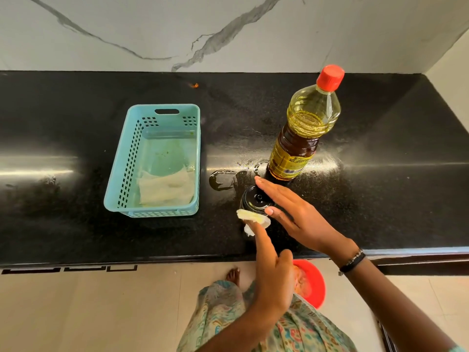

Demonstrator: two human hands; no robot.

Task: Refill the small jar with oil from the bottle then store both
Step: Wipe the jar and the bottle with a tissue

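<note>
Black polished stone makes up the worktop (76, 161), and a smear of spilled oil (223, 180) shines on it close to the front edge, just left of the oil bottle (302, 133). That bottle stands upright with its red cap (331, 77) on, so I would judge the pouring finished. Just in front of it sits the small jar (255, 201), its dark lid on.

Her right hand (294, 214) lies flat, fingers straight, across the lid and right side of the jar, pressing down, probably to keep it from sliding on the oily stone. Her left hand (272, 273) reaches in from below with one finger stretched out, pushing a scrap of white tissue (253, 217) against the jar's near side; the other fingers look loosely curled. It seems she is wiping drips off the glass before storing it.

Towards the left, well apart from the jar, waits a light blue plastic basket (195, 158) with a folded paper (166, 189) lining its bottom, likely where both containers will go. Under the worktop's front edge a red tub (314, 283) stands on the floor.
</note>
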